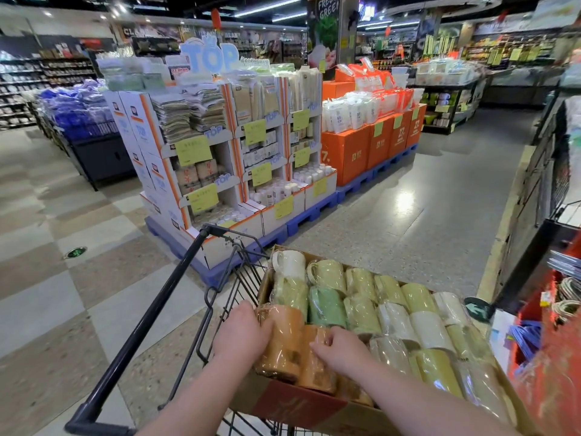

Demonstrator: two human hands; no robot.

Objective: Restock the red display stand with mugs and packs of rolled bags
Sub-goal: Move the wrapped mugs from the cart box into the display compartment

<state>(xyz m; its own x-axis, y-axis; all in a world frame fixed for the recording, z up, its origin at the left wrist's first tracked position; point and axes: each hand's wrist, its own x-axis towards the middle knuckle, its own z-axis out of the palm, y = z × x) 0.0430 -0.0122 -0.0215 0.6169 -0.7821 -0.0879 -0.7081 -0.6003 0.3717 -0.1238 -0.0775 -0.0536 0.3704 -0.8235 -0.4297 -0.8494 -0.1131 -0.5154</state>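
A cardboard box [301, 407] rests on a shopping cart and holds several plastic-wrapped mugs in orange, green, yellow-green and cream. My left hand [242, 333] grips the left orange mug [279, 341] at the box's near left corner. My right hand [338, 346] lies on top of the neighbouring orange mug [316, 366], fingers curled over its wrap. The red display stand [553, 357] is at the right edge, partly cut off, with blue rolled bags [525, 338] hanging at its side.
The cart's black handle [147, 316] runs diagonally on my left. Ahead stands a white cardboard display on blue pallets [239, 146], then orange boxes [371, 146]. A wire rack [547, 171] lines the right side. Open aisle floor lies between.
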